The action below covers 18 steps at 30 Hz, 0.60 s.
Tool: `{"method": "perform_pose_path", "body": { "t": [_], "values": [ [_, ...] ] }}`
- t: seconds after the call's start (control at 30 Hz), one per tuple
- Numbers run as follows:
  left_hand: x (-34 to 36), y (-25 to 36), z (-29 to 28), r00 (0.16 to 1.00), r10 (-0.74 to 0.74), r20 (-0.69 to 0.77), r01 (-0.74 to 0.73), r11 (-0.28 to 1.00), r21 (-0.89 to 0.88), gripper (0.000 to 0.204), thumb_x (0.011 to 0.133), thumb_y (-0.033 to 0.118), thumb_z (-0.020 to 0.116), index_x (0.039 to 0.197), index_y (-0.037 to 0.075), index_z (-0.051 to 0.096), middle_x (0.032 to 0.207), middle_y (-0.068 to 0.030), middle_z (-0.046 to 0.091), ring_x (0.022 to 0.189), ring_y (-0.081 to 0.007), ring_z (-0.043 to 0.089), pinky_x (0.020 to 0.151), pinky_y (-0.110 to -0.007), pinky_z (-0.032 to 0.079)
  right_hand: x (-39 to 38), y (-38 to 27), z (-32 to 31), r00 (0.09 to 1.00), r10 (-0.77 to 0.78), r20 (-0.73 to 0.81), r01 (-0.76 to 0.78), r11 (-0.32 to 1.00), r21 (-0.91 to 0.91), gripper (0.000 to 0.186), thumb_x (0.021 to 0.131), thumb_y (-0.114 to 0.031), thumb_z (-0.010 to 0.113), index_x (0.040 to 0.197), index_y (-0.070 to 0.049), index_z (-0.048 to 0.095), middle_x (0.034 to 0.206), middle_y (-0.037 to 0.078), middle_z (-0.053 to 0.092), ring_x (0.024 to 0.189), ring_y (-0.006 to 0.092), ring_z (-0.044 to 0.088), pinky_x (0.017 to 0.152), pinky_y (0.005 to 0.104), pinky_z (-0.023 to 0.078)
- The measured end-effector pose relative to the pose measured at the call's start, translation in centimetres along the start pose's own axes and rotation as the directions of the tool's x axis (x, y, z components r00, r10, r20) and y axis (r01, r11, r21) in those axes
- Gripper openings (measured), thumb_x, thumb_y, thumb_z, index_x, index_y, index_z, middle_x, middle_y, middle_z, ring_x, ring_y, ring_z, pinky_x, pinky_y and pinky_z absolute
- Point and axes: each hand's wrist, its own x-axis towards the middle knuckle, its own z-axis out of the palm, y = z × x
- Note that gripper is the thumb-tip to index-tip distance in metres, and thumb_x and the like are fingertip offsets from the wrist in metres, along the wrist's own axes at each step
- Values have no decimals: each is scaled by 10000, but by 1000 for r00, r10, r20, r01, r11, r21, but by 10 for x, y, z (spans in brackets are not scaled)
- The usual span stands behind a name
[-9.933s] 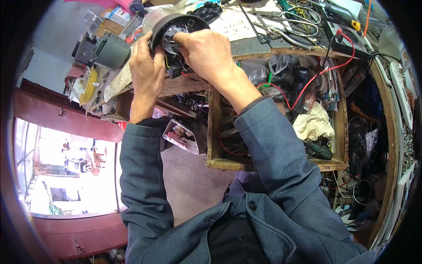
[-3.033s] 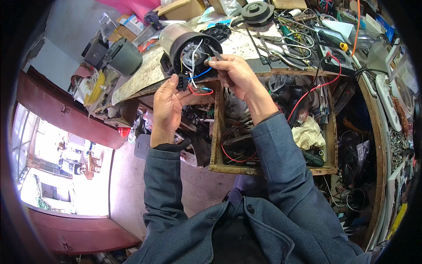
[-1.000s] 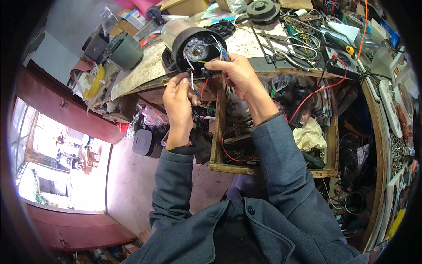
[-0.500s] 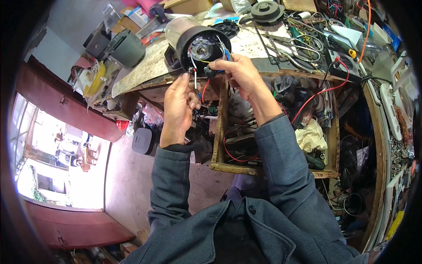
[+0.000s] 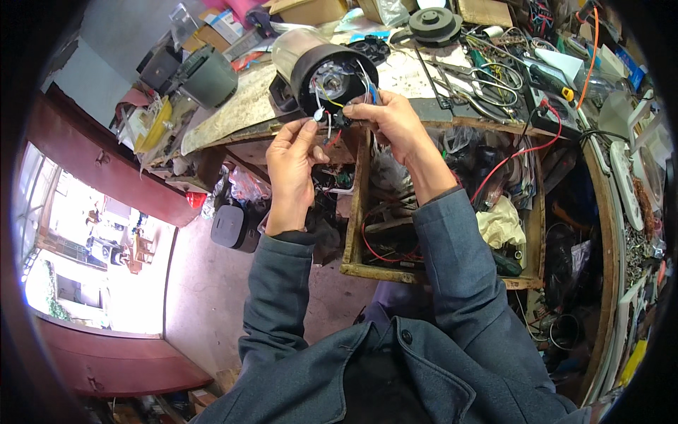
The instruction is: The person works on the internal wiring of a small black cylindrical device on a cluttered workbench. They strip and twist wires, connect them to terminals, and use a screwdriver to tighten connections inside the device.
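Observation:
A clear appliance jug (image 5: 289,49) lies on its side at the bench edge, its black base (image 5: 304,78) open toward me with a metal hub and several coloured wires inside. My left hand (image 5: 293,159) is below the opening, thumb and forefinger closed on a small white wire-end piece (image 5: 318,114). My right hand (image 5: 395,131) is at the lower right rim, thumb pressed on a small black component (image 5: 340,116) among the wires, fingers curled behind it. A red wire hangs below the base, partly hidden by my fingers.
The cluttered bench (image 5: 233,113) holds a grey pot (image 5: 208,81), a round black part (image 5: 431,27), tools and a meter with leads. Below is an open wooden drawer (image 5: 441,275) of bags and tools. A red door (image 5: 99,177) and bright opening are at left; a grey container (image 5: 229,230) sits on the floor.
The jug and both hands have shifted slightly right. My left fingertips have risen to the white piece by the rim. Earlier, both hands were higher, with my right fingers inside the base.

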Motion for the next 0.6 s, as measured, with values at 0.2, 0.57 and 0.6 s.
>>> {"method": "perform_pose_path", "body": {
  "t": [0.2, 0.57, 0.6],
  "values": [
    [-3, 0, 5, 998, 48, -34, -46, 996, 76, 158, 956, 97, 719, 1067, -14, 714, 857, -60, 713, 585, -84, 600, 545, -248, 552, -1, 0, 1, 1000, -9, 6, 9, 1000, 18, 159, 801, -185, 827, 894, -124, 714, 681, -64, 615, 493, 17, 418, 422, 196, 289],
    [-3, 6, 4, 999, -39, 13, 41, 986, -159, 219, 958, 74, 700, 1145, -13, 628, 984, -111, 728, 632, -136, 648, 581, -308, 588, -1, -1, 0, 1000, 1, -3, -1, 1000, -11, 166, 798, -201, 835, 879, -123, 712, 661, -78, 583, 486, 16, 409, 421, 199, 289],
    [-3, 6, 4, 999, -42, 20, 45, 985, -169, 228, 957, 70, 698, 1154, -14, 618, 998, -114, 728, 641, -138, 653, 588, -309, 590, -1, -1, 0, 1000, 4, -2, -4, 1000, -4, 164, 798, -202, 835, 874, -124, 713, 662, -78, 584, 483, 16, 407, 420, 199, 285]
  ]
}}
